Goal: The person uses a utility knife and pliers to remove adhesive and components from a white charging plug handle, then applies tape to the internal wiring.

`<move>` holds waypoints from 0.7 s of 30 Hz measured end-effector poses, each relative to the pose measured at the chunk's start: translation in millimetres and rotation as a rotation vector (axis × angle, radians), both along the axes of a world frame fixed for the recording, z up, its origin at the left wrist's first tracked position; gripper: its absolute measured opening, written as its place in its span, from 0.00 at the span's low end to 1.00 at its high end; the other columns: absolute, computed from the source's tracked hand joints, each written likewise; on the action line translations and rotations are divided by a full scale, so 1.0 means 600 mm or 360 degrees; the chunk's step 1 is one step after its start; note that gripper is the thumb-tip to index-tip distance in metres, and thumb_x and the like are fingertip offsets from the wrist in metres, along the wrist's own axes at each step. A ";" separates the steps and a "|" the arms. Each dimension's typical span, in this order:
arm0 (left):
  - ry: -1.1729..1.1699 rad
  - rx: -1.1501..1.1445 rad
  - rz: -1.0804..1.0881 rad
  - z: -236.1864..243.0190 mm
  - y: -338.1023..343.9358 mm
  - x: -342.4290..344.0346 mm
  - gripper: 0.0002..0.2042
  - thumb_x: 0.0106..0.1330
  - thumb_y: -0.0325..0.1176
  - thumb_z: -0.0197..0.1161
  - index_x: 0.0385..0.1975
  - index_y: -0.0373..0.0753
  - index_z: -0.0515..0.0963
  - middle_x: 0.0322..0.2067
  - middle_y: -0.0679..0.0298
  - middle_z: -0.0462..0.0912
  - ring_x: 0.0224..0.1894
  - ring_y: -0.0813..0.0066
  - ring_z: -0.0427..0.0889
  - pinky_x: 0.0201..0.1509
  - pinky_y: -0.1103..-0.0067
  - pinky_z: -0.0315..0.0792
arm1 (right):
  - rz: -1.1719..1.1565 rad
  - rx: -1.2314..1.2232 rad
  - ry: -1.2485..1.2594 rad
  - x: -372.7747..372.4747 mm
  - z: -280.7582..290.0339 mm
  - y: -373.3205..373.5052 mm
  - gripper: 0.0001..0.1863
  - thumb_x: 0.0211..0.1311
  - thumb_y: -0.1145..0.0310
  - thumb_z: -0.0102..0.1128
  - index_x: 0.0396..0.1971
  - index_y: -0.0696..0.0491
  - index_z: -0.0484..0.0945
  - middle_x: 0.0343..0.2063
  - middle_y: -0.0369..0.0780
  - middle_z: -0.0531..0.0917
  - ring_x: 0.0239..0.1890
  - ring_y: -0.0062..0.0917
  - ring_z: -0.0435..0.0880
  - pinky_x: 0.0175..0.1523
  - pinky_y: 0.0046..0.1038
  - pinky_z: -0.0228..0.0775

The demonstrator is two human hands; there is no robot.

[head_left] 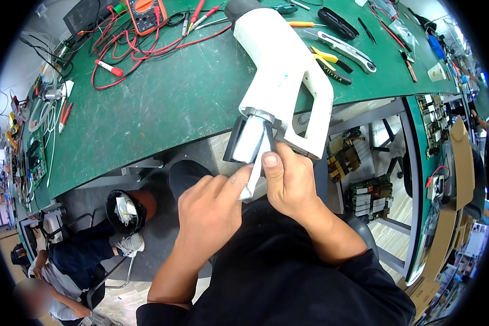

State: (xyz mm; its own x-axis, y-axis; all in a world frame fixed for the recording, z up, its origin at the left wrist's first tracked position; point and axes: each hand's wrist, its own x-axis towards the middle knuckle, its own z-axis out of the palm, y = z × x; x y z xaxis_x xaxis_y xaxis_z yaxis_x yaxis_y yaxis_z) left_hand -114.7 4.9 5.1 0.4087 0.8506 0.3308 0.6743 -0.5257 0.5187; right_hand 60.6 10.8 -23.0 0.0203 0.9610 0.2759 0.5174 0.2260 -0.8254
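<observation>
One white, gun-shaped housing (274, 51) with a looped handle, a dark cap (241, 8) at its far end and small blue-green marks on its side reaches out past the near edge of the green bench (163, 108). From its near end protrudes one shiny metal cylinder (250, 141), flanked by dark pieces. The person's right hand (292, 182) has its thumb pressed down and fingers curled, pinching one white strip (255, 178) beside the cylinder. The left hand (209, 209) has curled fingers, the index fingertip against the strip; its thumb is hidden, so whether it pinches cannot be told. The handle's lower end crowds close above the right hand. Around lie one orange multimeter (145, 13) with tangled red leads (130, 53), one utility knife (349, 52), one yellow-handled plier (325, 55) and one black case (338, 23). Below stands one bin (141, 214).
</observation>
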 end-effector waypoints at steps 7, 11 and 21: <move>-0.0282 0.0083 0.0120 -0.018 0.011 0.002 0.23 0.47 0.24 0.67 0.47 0.41 0.79 0.27 0.61 0.79 0.28 0.61 0.79 0.31 0.71 0.74 | -0.0018 0.0019 -0.0008 0.003 -0.005 -0.001 0.19 0.75 0.61 0.52 0.26 0.60 0.70 0.15 0.51 0.76 0.18 0.51 0.78 0.22 0.41 0.67; -0.0055 0.0239 -0.0002 -0.019 0.026 0.002 0.39 0.42 0.28 0.73 0.63 0.48 0.75 0.26 0.66 0.73 0.26 0.68 0.75 0.30 0.74 0.71 | -0.0024 0.0006 -0.0041 0.003 0.003 -0.002 0.18 0.75 0.62 0.52 0.26 0.60 0.70 0.15 0.51 0.76 0.18 0.50 0.78 0.23 0.41 0.68; 0.0084 0.0050 0.0161 -0.056 0.020 -0.003 0.44 0.41 0.47 0.80 0.64 0.39 0.73 0.29 0.63 0.74 0.29 0.66 0.76 0.33 0.72 0.73 | -0.0030 -0.0200 0.0320 0.001 -0.006 -0.008 0.26 0.79 0.56 0.42 0.27 0.63 0.73 0.15 0.39 0.78 0.22 0.25 0.85 0.25 0.24 0.71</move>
